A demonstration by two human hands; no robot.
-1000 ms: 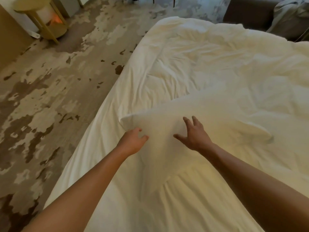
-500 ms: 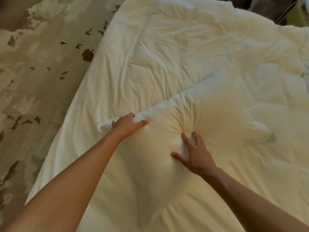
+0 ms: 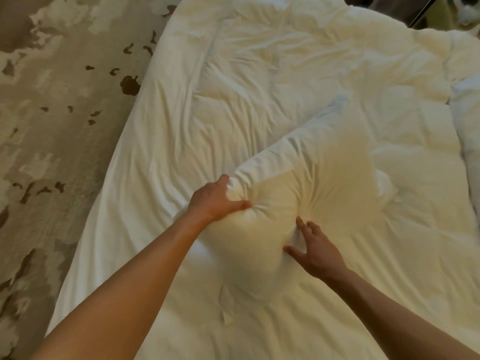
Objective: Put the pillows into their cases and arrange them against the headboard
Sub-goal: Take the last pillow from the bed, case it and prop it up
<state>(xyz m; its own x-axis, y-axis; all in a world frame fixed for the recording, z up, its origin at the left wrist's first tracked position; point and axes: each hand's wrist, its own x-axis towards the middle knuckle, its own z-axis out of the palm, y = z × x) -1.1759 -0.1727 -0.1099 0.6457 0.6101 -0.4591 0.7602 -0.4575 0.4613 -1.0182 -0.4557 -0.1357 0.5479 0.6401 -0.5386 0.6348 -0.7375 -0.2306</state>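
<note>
Pillow [image 3: 298,203] on the bed [image 3: 259,87] is now bunched where it lay smooth: left hand [image 3: 215,201] has clenched its edge, right hand [image 3: 315,252] presses in with spread fingers, likely readying a lift.

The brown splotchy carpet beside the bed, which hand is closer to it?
Left. The left hand grips the pillow on the side towards the carpet; the right hand presses the pillow farther in over the bed.

head view, downward, close over bed [image 3: 166,141]
</note>
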